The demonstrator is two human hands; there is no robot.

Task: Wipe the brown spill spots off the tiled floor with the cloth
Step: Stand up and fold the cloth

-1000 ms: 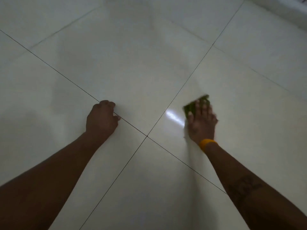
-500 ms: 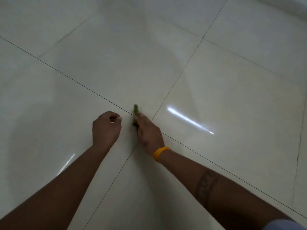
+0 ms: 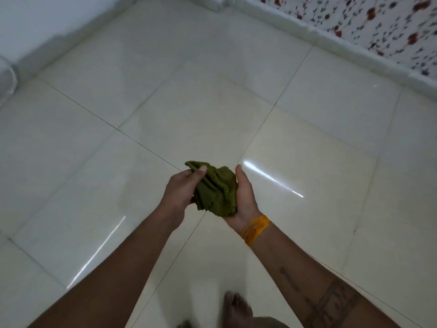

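Note:
A crumpled olive-green cloth (image 3: 216, 189) is held up off the floor between both hands. My left hand (image 3: 181, 189) pinches its upper left edge with thumb and fingers. My right hand (image 3: 246, 197), palm up with an orange band at the wrist, cradles the cloth from the right and below. The glossy pale tiled floor (image 3: 201, 119) lies beneath, with dark grout lines crossing under the hands. No brown spots show on the tiles in this dim light.
A white skirting runs along the back wall (image 3: 59, 46). A ledge with flowered fabric (image 3: 378, 24) fills the top right. A bare foot (image 3: 236, 308) stands at the bottom middle. Bright light streaks reflect on the tiles.
Both hands have lifted off the floor. The cloth, earlier pressed to the tiles under the right hand, is now bunched between both hands. The view has risen and widened.

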